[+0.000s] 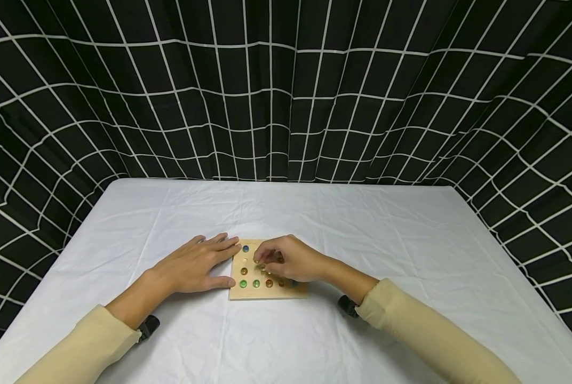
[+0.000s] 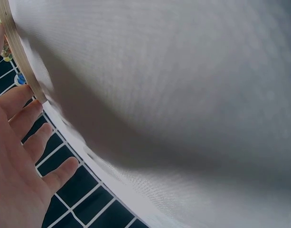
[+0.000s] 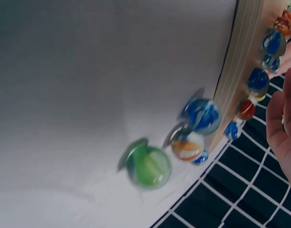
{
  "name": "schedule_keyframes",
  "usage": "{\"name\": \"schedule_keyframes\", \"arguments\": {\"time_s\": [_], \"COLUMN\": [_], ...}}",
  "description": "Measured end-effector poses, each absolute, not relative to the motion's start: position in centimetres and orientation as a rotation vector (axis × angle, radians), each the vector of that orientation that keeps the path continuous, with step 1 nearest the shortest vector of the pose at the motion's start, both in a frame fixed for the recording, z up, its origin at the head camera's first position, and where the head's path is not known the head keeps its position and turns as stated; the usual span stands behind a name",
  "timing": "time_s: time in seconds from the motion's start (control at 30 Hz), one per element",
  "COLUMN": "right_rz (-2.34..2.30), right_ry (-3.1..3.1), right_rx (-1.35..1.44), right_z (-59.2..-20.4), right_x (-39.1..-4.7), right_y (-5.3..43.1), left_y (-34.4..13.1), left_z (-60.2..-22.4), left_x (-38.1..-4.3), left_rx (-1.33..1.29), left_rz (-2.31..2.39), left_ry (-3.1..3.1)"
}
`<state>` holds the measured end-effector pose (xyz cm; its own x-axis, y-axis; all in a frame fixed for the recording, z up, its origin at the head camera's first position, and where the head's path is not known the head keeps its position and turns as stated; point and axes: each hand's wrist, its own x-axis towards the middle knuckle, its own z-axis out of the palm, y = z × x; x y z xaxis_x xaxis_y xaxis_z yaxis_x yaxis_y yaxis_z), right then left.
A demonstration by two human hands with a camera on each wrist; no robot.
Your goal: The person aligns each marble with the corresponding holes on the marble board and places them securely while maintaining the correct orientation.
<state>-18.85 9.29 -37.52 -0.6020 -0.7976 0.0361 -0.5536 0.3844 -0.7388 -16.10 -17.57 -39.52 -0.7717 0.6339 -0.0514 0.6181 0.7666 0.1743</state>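
A square wooden board (image 1: pixel 267 294) lies on the white cloth, with rows of coloured glass marbles set on it. My left hand (image 1: pixel 195 264) rests at the board's left edge, fingers spread and fairly straight, thumb near the front corner. Over the middle of the board, my right hand (image 1: pixel 298 260) pinches a small, clear yellowish marble (image 1: pixel 263 267) between thumb and fingertips. Two green marbles and an amber marble (image 1: pixel 269 284) sit in the front row; a blue marble (image 1: pixel 245 248) is at the back left. My right hand covers the board's right part.
In the right wrist view, a green marble (image 3: pixel 149 166), an orange-and-white marble (image 3: pixel 188 145) and a blue marble (image 3: pixel 202 115) lie loose on the cloth beside the board. A black curtain with white grid lines (image 1: pixel 286 106) surrounds the white-covered table (image 1: pixel 387 224).
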Motion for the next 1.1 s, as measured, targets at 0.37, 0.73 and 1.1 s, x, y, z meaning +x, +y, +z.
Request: {"name": "schedule_keyframes", "arguments": {"time_s": [0.37, 0.73, 1.1], "right_rz": [-0.940, -0.802, -0.901], "right_ry": [2.363, 2.443, 2.455], "right_rx": [-1.212, -1.223, -1.181], "right_z": [-37.9, -38.2, -36.7], "right_x": [-18.6, -18.5, -18.6], "right_y": [8.0, 7.5, 9.3], "left_y": [-17.7, -17.8, -17.6], "left_z": [-39.5, -39.6, -39.6], "left_x": [-16.2, -16.1, -16.1], "left_rx": [1.023, 1.043, 1.037], "left_rz": [0.220, 0.239, 0.222], "left_ry": [2.844, 2.856, 2.862]}}
